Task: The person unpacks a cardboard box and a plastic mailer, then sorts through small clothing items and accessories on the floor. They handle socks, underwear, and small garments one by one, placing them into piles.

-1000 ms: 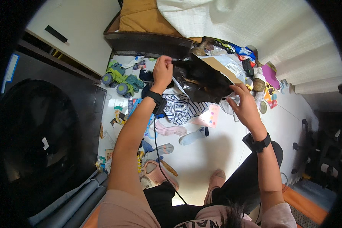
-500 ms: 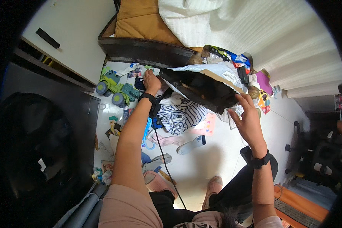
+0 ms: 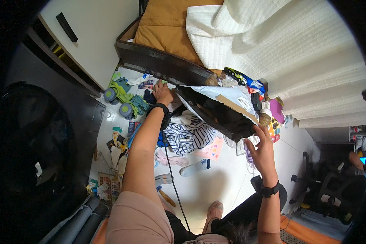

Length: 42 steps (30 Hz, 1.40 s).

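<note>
- Bag (image 3: pixel 217 110), white outside and black inside, slants between the two hands, its left end just beside the left hand and its right corner at the right hand.
- Right hand (image 3: pixel 264 152) pinches that corner between thumb and fingers — likely to keep the mouth gaping and the bag steady.
- Left hand (image 3: pixel 163 93) is palm down near some dark cloth (image 3: pixel 149 96); I cannot tell whether its fingers are spread or closed on anything, since the tips are partly lost among the clutter.
- Bag's mouth is tilted up, perhaps so that the inside can be seen.
- Striped cloth (image 3: pixel 189 136) lies crumpled below the bag, a pink notebook (image 3: pixel 211 149) beside it.
- Green toy truck (image 3: pixel 120 91) stands left of the left hand.
- Farther out — a brown cushion (image 3: pixel 166 32) and a white curtain (image 3: pixel 280 53).
</note>
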Motion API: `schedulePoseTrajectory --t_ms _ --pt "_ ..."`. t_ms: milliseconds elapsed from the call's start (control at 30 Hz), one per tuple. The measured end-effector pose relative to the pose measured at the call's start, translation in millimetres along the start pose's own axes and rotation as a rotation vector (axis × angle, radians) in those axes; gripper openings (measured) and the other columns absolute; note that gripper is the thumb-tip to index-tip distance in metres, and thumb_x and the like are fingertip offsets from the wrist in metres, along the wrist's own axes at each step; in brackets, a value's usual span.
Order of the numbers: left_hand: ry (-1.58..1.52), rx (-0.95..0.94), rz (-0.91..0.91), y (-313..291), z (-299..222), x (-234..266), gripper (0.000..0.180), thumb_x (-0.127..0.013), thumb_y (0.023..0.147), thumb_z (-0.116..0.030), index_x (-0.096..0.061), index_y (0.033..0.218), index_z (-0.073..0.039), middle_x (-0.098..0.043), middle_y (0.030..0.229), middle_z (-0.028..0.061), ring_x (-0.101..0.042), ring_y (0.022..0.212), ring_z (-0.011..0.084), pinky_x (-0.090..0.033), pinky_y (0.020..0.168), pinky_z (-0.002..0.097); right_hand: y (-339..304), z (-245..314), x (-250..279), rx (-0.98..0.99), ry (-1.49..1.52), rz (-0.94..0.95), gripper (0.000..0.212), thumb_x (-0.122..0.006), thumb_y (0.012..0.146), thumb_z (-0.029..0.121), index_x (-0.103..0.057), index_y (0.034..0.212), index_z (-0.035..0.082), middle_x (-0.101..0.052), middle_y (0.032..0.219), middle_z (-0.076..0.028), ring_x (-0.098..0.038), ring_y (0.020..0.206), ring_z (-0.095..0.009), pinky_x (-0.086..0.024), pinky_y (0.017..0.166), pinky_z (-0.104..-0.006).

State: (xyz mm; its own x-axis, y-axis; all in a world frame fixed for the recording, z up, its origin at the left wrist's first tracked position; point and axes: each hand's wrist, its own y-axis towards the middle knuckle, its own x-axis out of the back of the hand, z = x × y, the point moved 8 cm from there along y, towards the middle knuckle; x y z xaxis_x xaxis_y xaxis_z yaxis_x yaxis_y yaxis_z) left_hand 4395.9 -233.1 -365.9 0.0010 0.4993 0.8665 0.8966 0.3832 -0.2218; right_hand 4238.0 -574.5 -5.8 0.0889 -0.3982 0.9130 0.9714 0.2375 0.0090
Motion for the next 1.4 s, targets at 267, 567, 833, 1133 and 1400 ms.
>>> schedulePoseTrajectory --t_ms 267,567,833,1133,1400 --pt "-0.167 -0.099 -0.092 -13.1 9.8 -4.1 0.049 -0.073 0.088 -0.032 -0.067 0.122 0.003 -0.043 0.136 0.0202 -0.037 0.134 0.0405 -0.036 0.112 0.0481 -0.6 -0.2 -8.3 0.017 0.032 0.04 0.048 -0.076 0.088 0.011 -0.057 0.129 -0.006 -0.058 0.128 -0.02 -0.062 0.112 -0.041 -0.051 0.096 -0.0428" --pt "-0.737 -0.646 -0.604 -107.8 -66.2 133.9 0.028 -0.061 0.086 0.003 -0.075 0.109 -0.006 -0.056 0.111 0.014 -0.064 0.091 0.0273 -0.052 0.081 0.0341 3.6 -14.5 -14.6 0.043 0.056 -0.017 0.05 -0.076 0.088 0.014 -0.057 0.13 -0.005 -0.057 0.13 -0.021 -0.062 0.114 -0.04 -0.05 0.099 -0.0413" --pt "-0.787 -1.163 -0.154 -210.9 -179.9 155.5 0.004 -0.066 0.079 -0.004 -0.065 0.076 -0.002 -0.067 0.085 0.0115 -0.067 0.079 0.0284 -0.054 0.072 0.0363 18.9 -22.1 -21.8 0.058 0.088 -0.056 0.051 -0.077 0.089 0.015 -0.057 0.131 -0.007 -0.058 0.132 -0.021 -0.062 0.115 -0.038 -0.052 0.097 -0.0412" --pt "-0.591 -0.313 -0.514 -72.6 -20.2 122.0 0.015 -0.067 0.088 -0.016 -0.066 0.097 -0.004 -0.068 0.1 0.0149 -0.065 0.097 0.0348 -0.051 0.088 0.0444 11.1 -26.8 -15.6 0.03 0.143 -0.049 0.053 -0.077 0.089 0.015 -0.056 0.135 -0.004 -0.057 0.134 -0.015 -0.063 0.105 -0.027 -0.052 0.071 -0.0328" --pt "0.025 -0.044 -0.184 -36.2 45.0 37.8 0.071 -0.064 0.093 -0.044 -0.053 0.141 0.007 -0.038 0.159 0.019 -0.031 0.149 0.0352 -0.027 0.118 0.0493 7.5 -27.6 -8.9 -0.013 0.08 -0.073 0.054 -0.076 0.09 0.013 -0.056 0.137 -0.002 -0.056 0.135 -0.013 -0.062 0.102 -0.026 -0.051 0.07 -0.0316"
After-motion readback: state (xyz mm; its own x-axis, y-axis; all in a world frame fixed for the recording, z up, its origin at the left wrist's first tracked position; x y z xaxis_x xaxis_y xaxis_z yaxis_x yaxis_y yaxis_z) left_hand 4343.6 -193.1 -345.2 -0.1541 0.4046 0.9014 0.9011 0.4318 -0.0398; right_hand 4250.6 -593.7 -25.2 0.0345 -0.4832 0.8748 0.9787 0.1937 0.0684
